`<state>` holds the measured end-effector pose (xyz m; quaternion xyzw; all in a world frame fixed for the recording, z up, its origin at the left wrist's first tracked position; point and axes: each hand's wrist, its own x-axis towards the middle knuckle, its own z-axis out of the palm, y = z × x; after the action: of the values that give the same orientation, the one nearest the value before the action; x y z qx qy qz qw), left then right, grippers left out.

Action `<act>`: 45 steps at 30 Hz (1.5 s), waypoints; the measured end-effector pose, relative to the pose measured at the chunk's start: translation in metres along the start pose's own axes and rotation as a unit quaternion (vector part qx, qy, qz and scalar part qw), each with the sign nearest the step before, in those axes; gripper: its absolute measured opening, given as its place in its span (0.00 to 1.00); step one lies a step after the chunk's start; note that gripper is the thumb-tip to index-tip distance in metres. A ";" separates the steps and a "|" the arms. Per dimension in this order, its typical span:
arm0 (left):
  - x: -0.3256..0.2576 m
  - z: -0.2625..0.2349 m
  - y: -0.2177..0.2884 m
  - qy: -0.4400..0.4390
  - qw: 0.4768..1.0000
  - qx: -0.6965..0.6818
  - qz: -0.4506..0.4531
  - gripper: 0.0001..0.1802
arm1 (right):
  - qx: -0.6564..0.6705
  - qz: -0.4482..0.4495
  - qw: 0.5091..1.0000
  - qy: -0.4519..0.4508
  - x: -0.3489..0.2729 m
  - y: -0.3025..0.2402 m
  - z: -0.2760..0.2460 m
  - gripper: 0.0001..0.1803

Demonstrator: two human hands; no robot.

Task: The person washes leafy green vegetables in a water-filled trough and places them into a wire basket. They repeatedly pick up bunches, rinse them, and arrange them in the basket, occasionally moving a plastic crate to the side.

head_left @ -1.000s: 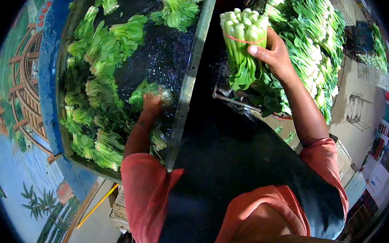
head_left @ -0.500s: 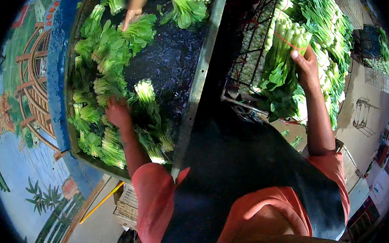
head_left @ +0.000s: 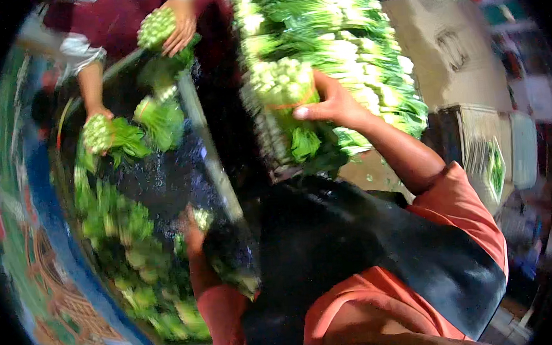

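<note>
My right hand [head_left: 332, 102] is closed around a bunch of leafy greens [head_left: 283, 86] tied with a red band. Its pale cut stalk ends face up, and its leaves hang below, over the near left edge of the stacked greens [head_left: 338, 48]. Down in the dark water of the trough [head_left: 215, 163], my left hand [head_left: 194, 231] is smeared by motion. Right beside its fingers show the pale stalk ends of another bunch [head_left: 202, 219]; whether the fingers grip it cannot be made out.
Across the trough a co-worker holds one bunch [head_left: 99, 134] over the water and another [head_left: 156, 29] above the rim. More bunches [head_left: 136, 263] float along the trough's left side. Crates [head_left: 476, 141] stand at the right, beyond my right arm.
The whole view has swung round, bringing the co-worker's arms further in. My left hand has moved from the floating bunches to the single bunch beside them. My right hand still holds its bunch, now stalk ends up.
</note>
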<state>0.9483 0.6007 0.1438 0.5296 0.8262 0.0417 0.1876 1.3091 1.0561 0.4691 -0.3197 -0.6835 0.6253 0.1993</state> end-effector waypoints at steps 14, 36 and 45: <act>0.067 -0.250 0.182 0.186 0.799 -0.570 0.045 0.53 | -0.111 -0.112 0.972 0.175 -0.056 -0.039 -0.161 0.44; 0.358 -0.230 0.520 -0.115 0.946 -0.002 0.303 0.55 | -0.515 -0.057 0.854 -0.056 0.077 0.087 -0.246 0.42; 0.346 -0.151 0.510 0.104 0.952 -0.084 0.276 0.37 | -0.433 -0.160 0.880 0.112 0.042 0.175 -0.226 0.37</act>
<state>1.2056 1.1508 0.3285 0.7119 0.6563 0.2158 0.1260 1.4639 1.2520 0.3228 -0.3286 -0.9008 0.1865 0.2139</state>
